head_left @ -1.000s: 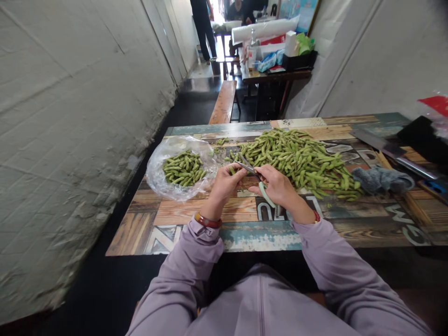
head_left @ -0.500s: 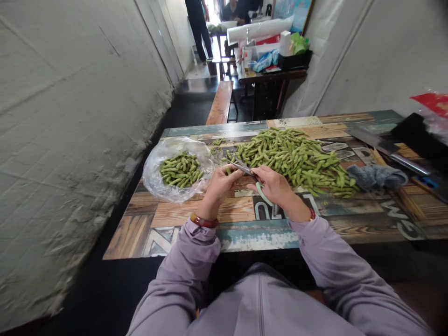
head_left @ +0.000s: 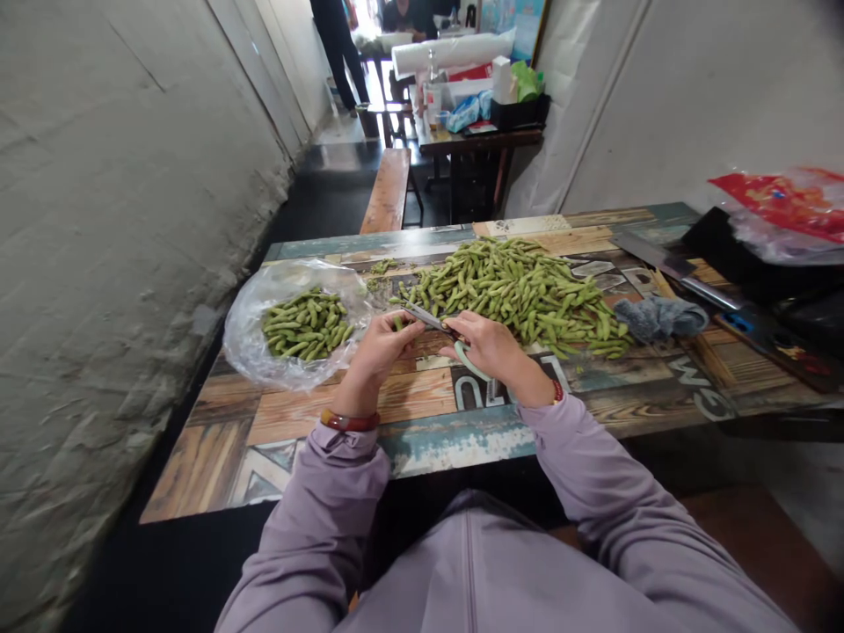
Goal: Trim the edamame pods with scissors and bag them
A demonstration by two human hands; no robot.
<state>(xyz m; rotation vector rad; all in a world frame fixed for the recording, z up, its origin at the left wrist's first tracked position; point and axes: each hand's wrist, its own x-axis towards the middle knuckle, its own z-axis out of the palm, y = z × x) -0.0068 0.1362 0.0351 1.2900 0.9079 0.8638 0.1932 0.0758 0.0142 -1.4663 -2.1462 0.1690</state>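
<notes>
My left hand [head_left: 382, 348] pinches a green soybean pod [head_left: 397, 323] between thumb and fingers, in front of the plastic bag. My right hand [head_left: 486, 346] is closed around a pair of scissors [head_left: 425, 316] with pale green handles; the blades point left, close to the pod. Beyond my hands a large heap of soybean pods [head_left: 507, 286] spreads over the table. To the left, a clear plastic bag [head_left: 245, 330] lies open with a smaller pile of pods [head_left: 307, 325] in it. Small trimmings [head_left: 381, 268] lie between bag and heap.
A grey cloth [head_left: 659, 316] lies right of the heap, near a cleaver [head_left: 643, 249]. A red and clear plastic package [head_left: 784, 207] sits at the far right. Past the patterned table [head_left: 343, 404] stand a wooden bench [head_left: 389, 189] and a second, cluttered table. People are in the background.
The view has turned a little to the right, so everything sits further left. My hands keep nearly the same hold on pod and scissors.
</notes>
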